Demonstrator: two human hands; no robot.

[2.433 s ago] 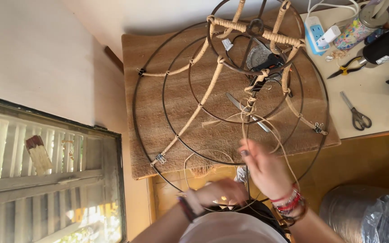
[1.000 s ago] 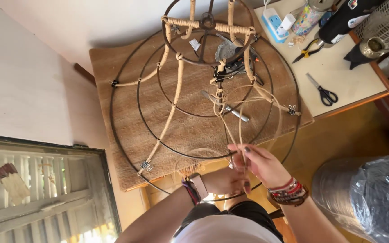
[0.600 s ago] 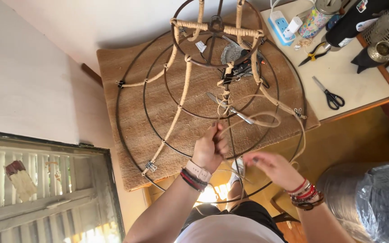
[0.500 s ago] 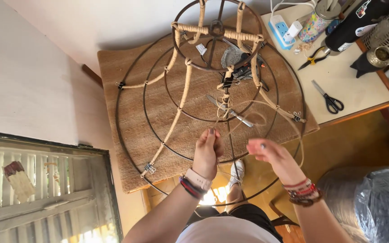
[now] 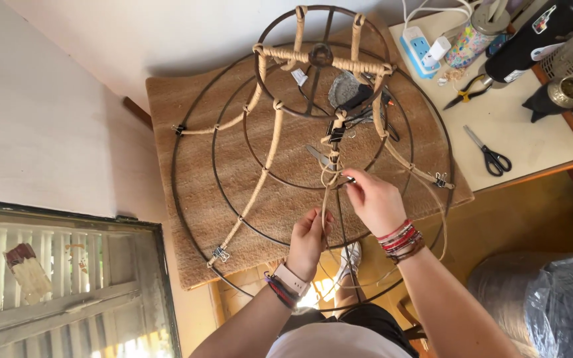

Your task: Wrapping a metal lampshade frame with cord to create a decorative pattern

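Note:
A dark wire lampshade frame (image 5: 193,199) of concentric rings stands on a brown woven mat (image 5: 187,113). Tan rattan cane is wound round several of its ribs and held by small binder clips. My right hand (image 5: 374,199) pinches a cane strand at one rib, just below a knot near the middle ring. My left hand (image 5: 310,238) grips the same strand lower down, close to the outer ring. A loose loop of cane (image 5: 440,225) hangs off to the right of my wrist.
Scissors (image 5: 489,152), pliers (image 5: 465,93), a power strip (image 5: 418,46) and a black bottle (image 5: 532,40) lie on the cream table (image 5: 532,132) at right. A louvred window (image 5: 67,278) is at lower left. A plastic-wrapped bundle (image 5: 545,298) sits at lower right.
The view has shifted so the frame sits more central. Both hands have risen from the frame's outer ring to the rib and closed on the cane strand.

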